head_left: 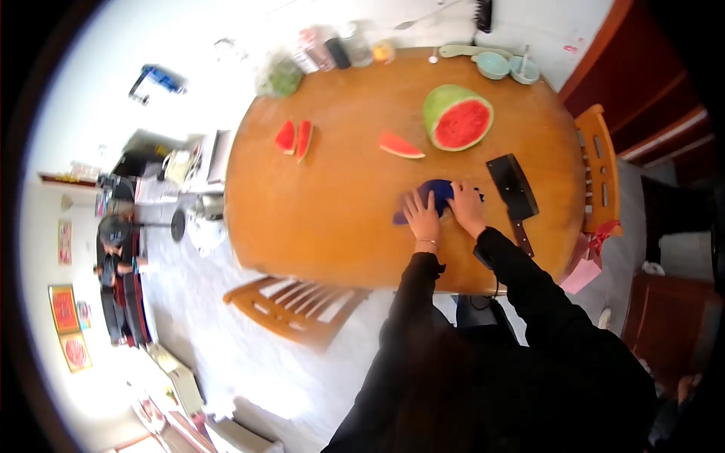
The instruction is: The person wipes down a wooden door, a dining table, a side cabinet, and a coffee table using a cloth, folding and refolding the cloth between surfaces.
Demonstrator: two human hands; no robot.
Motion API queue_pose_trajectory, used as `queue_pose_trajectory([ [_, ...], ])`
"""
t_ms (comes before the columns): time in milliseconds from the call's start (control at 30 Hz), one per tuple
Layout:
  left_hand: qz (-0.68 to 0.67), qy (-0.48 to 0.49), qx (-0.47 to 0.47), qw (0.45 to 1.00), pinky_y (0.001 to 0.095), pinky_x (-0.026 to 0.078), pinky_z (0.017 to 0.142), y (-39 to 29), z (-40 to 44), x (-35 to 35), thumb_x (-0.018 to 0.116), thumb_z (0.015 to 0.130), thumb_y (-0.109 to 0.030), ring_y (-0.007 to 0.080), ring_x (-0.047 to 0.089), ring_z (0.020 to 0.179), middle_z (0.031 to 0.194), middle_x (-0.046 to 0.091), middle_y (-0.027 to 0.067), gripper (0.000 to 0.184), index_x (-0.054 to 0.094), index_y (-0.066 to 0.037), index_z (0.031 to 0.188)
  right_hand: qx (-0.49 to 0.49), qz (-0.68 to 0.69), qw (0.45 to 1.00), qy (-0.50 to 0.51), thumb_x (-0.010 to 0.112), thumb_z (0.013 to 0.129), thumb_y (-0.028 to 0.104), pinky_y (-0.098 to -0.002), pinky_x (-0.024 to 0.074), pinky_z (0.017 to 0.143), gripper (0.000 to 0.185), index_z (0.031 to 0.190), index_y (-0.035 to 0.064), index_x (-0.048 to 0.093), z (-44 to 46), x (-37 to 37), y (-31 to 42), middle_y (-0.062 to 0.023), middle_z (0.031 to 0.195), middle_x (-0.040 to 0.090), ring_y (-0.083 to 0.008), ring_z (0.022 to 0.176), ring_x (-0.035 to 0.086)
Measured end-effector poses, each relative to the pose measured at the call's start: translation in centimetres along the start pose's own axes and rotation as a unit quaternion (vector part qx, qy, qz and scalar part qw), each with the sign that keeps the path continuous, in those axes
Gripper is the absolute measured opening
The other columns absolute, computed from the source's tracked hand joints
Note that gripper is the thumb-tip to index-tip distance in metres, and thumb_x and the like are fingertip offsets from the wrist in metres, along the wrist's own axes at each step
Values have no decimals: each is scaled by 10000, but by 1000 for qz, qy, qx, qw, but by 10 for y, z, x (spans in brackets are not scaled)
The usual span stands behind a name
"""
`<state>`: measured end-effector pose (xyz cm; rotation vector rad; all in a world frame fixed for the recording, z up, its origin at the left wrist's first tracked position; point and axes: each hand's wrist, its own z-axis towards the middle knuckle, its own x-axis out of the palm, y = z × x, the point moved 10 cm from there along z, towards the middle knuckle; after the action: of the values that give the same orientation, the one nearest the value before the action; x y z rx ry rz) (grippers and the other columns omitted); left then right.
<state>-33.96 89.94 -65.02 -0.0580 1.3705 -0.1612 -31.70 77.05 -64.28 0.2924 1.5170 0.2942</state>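
A dark blue cloth lies bunched on the wooden table, close to its near edge. My left hand rests on the cloth's left part with its fingers spread. On the right side of the cloth, my right hand has its fingers bent over the fabric, gripping it. To the right of that hand lies a cleaver with a dark blade and a brown handle toward me. Beyond the hands sits a large cut watermelon, red face toward me. A watermelon slice lies left of it.
Two more watermelon pieces lie at the table's left. Along the back edge stand bottles, a bag with something green and pale green bowls. Chairs stand at the near left and the right.
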Motion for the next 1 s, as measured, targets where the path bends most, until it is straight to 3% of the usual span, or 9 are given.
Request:
queue_pose_trajectory([
  [133,-37,-9,-6,999,507,318,1043,-1,-61,-9,535,852,-146,361,370,1304,1374,436,155,452,532,-201,1301,-127,45,990,38,725,768,181,-444,432,856,452,1154,55,527,-54,-16,7,-173,1086,541,-375,1045,512],
  [467,-159,7,76,984,439,418,939,15,-208,-59,606,796,-153,284,499,1143,1147,563,109,372,601,-178,1167,-170,8,978,123,713,776,162,-469,437,839,414,1136,60,536,-188,-15,45,-196,1080,534,-410,1026,517],
  [500,-157,-9,64,985,439,418,939,32,-212,-75,606,796,-153,284,499,1143,1147,563,109,372,601,-178,1167,-189,2,975,119,713,776,162,-469,437,839,414,1136,60,536,-190,-10,57,-196,1080,534,-410,1026,517],
  [600,-264,195,-71,942,422,492,828,98,-259,-65,643,827,-216,320,620,980,1032,645,119,378,590,-183,1200,-232,50,955,178,704,788,171,-458,463,799,374,1121,80,559,-218,19,108,-178,1000,564,-399,958,560],
  [700,-404,175,-165,882,423,493,824,175,-324,-85,648,843,-243,339,631,964,1057,661,134,411,569,-151,1235,-293,104,927,207,704,778,184,-453,467,782,348,1088,89,577,-255,31,199,-162,980,565,-382,959,571],
  [800,-396,93,-219,887,412,494,827,238,-383,-165,661,839,-230,333,632,986,1095,663,130,468,542,-141,1282,-373,139,908,133,714,741,145,-449,469,766,367,1084,108,589,-297,-4,310,-145,970,562,-361,922,579],
  [900,-466,25,-308,829,390,493,827,287,-431,-227,673,839,-218,317,636,994,1071,669,138,498,528,-157,1312,-422,192,881,93,717,700,92,-435,458,759,397,1076,100,591,-337,-48,401,-138,954,545,-349,895,561],
  [967,-510,-73,-348,784,284,459,466,315,-448,-266,638,865,-151,121,526,469,696,594,54,464,532,-136,1316,-471,220,854,25,714,682,50,-413,442,765,403,1063,85,589,-360,-80,444,-119,946,533,-334,883,533],
  [1000,-515,-79,-363,773,265,438,442,325,-455,-267,634,858,-121,111,502,448,683,578,37,487,521,-144,1332,-473,230,850,22,718,677,52,-407,425,775,411,1065,75,582,-364,-79,456,-115,943,526,-329,891,513],
])
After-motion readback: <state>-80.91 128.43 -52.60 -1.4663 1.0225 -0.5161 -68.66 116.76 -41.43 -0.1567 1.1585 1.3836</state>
